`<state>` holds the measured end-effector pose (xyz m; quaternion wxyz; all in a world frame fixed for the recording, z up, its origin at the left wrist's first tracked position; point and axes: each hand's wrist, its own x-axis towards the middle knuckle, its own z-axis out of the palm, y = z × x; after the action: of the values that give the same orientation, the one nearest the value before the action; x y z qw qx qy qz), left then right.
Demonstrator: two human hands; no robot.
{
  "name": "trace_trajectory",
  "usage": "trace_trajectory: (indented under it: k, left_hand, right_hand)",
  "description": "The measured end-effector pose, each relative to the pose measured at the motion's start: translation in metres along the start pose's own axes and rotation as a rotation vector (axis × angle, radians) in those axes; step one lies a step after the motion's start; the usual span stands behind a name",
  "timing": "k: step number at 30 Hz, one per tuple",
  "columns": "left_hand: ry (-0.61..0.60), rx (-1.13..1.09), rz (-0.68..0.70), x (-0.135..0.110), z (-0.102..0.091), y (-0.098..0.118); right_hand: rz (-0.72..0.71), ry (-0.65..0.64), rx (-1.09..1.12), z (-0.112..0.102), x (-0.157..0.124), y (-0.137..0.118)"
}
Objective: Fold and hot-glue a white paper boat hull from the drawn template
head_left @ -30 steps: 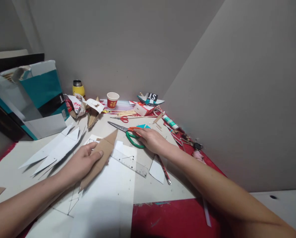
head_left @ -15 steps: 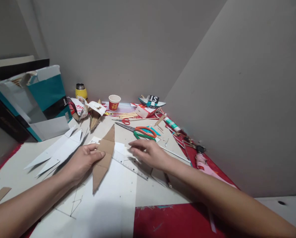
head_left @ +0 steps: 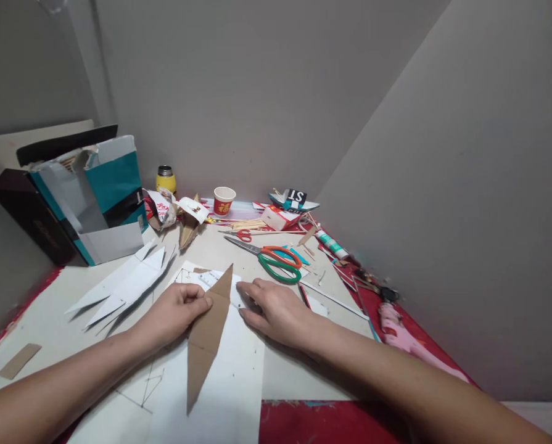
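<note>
My left hand (head_left: 174, 313) pinches the left edge of a long brown cardboard piece (head_left: 208, 327), pointed at both ends and creased across. The piece slants over a white paper sheet (head_left: 224, 394) with pencil-like lines on its left part. My right hand (head_left: 278, 311) is just right of the cardboard, thumb and fingers apart, low over the sheet. A clear ruler (head_left: 205, 280) shows partly behind the cardboard; the rest is hidden by the cardboard and my right hand. Large scissors (head_left: 266, 254) with orange and green handles lie beyond my right hand.
White folded card shapes (head_left: 130, 280) lie at left, before an upright teal-and-white box (head_left: 113, 185). A paper cup (head_left: 224, 201), yellow bottle (head_left: 165, 180) and small red scissors (head_left: 243, 235) are at the back. A glue tube (head_left: 332, 245) and thin sticks line the right edge.
The cardboard piece has come down nearer, still in my left hand. My right hand has lowered close to its right edge, covering more of the ruler. The view has shifted slightly.
</note>
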<state>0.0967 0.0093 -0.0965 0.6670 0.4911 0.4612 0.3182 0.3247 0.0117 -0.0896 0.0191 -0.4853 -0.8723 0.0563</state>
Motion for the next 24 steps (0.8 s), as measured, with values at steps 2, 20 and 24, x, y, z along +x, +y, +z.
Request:
trace_trajectory:
  k: [2, 20, 24]
  left_hand:
    - [0.023, 0.015, 0.007, 0.001, -0.001, 0.001]
    - [-0.007, -0.008, 0.108, -0.005, 0.009, 0.013]
    - [0.212, -0.047, 0.161, 0.003, -0.004, 0.015]
  right_hand:
    - [0.055, 0.011, -0.034, -0.001, 0.002, 0.005]
    - [0.314, 0.017, 1.461, 0.003, 0.012, -0.010]
    - [0.420, 0.048, 1.525, 0.002, 0.013, 0.002]
